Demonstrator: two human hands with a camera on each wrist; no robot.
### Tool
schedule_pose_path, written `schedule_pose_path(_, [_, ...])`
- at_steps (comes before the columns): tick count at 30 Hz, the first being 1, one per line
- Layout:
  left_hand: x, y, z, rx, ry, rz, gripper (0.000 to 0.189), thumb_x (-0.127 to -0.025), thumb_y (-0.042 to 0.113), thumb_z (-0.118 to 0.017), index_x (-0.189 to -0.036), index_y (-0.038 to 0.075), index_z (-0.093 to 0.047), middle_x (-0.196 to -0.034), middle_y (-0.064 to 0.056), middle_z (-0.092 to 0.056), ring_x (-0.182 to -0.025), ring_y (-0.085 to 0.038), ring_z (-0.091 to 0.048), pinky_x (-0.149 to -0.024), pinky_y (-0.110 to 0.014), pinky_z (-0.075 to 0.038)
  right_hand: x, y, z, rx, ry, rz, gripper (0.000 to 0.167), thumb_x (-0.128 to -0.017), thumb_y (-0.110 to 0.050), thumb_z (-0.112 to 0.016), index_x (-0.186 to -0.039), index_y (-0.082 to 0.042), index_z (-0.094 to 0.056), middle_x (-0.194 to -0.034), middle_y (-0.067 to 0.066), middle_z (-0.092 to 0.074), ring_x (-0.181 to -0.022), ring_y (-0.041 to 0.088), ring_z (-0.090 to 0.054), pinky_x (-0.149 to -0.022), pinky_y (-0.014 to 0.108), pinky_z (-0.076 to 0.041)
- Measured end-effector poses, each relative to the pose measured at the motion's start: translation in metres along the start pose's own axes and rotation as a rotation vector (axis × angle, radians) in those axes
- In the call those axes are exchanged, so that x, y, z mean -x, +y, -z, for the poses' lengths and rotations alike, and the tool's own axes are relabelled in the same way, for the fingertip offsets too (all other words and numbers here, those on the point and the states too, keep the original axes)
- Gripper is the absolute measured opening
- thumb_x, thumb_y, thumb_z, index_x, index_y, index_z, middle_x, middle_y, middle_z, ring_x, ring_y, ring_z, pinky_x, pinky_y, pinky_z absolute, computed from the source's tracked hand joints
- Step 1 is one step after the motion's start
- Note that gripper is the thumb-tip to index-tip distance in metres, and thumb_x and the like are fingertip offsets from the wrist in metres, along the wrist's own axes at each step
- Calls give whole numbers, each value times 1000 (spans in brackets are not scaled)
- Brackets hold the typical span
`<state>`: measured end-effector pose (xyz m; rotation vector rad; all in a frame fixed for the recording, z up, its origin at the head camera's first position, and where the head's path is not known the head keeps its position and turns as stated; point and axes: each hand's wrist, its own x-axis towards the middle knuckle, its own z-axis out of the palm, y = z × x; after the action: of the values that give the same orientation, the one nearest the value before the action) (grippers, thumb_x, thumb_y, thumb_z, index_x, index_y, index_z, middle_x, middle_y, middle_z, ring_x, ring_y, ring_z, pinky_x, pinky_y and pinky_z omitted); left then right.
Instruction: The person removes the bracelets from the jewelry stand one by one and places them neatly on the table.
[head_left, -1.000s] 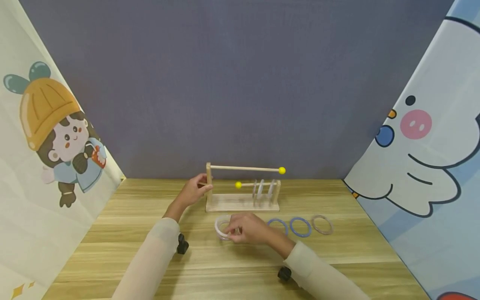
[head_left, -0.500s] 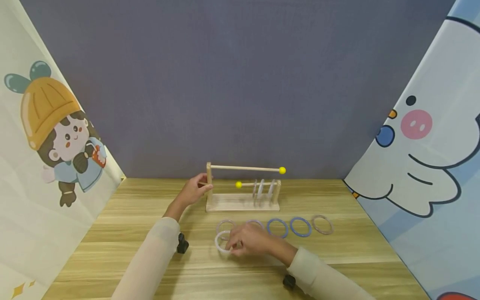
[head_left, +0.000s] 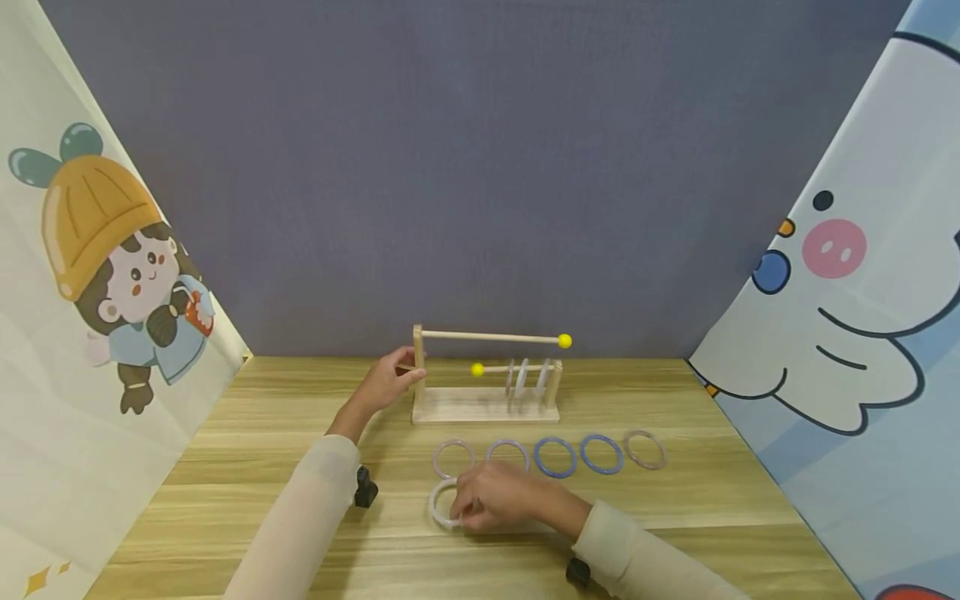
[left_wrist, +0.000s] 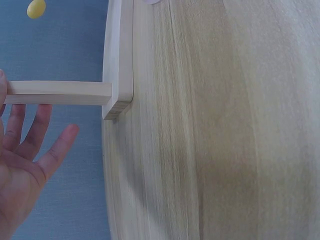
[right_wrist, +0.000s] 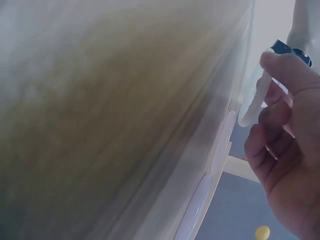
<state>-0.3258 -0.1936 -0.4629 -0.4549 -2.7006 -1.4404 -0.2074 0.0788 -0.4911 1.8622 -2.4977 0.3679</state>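
Note:
My left hand point(head_left: 386, 383) grips the left post point(left_wrist: 60, 93) of a wooden bracelet stand point(head_left: 453, 405), thumb on one side and fingertips behind. A white bangle point(head_left: 436, 504) is pinched between thumb and fingers of my right hand point(head_left: 501, 497), held in front of the row on the table. In the right wrist view, the same white bangle point(right_wrist: 254, 106) appears nearly edge-on. Behind it lie a pale pink bangle point(head_left: 453, 442) and a lilac bangle point(head_left: 508, 442), whose lower edge my right hand partly covers.
Two blue bangles point(head_left: 555, 439) and a pinkish-brown bangle point(head_left: 663, 454) continue the row rightward. Several bangles point(head_left: 522, 379) hang on the stand's lower bar, which ends in a yellow ball point(head_left: 477, 369). The upper bar point(head_left: 487, 336) is bare. A dark grey wall point(head_left: 480, 183) stands behind.
My right hand has brought the white bangle toward me, away from the row, uncovering the pale pink and lilac bangles. My left hand has stayed on the post.

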Motion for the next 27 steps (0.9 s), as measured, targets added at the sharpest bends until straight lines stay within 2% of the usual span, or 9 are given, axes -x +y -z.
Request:
schedule_pose_path(14, [1,0,0,-9,3,-11,35,-101,25,-67,-130,8,-61,-122,-16,-68,-106,-33,-69,-79,-35,-61,-3,-3,-4,63,-26,36,14,-86,-30,-80,-99,-31,-80,-89,-21,-71,-73,-16,-50,-69,-5,-33])
schedule_pose_path(20, [1,0,-1,2,12,-11,33,-100,19,-67,-130,6,-61,-121,-18,-68,-105,-33,-70,-78,-33,-61,-3,-3,-7,44,-53,28,12,-87,-32,-80,-99,-33,-80,-89,-22,-70,-77,-18,-52,-72,-5,-36])
schedule_pose_path(27, [1,0,0,0,1,-5,36,-100,24,-67,-132,7,-60,-123,-17,-68,-106,-32,-69,-78,-32,-60,-4,-5,-8,13,-90,9,10,-87,-33,-81,-96,-33,-80,-86,-22,-69,-77,-18,-53,-73,-4,-37])
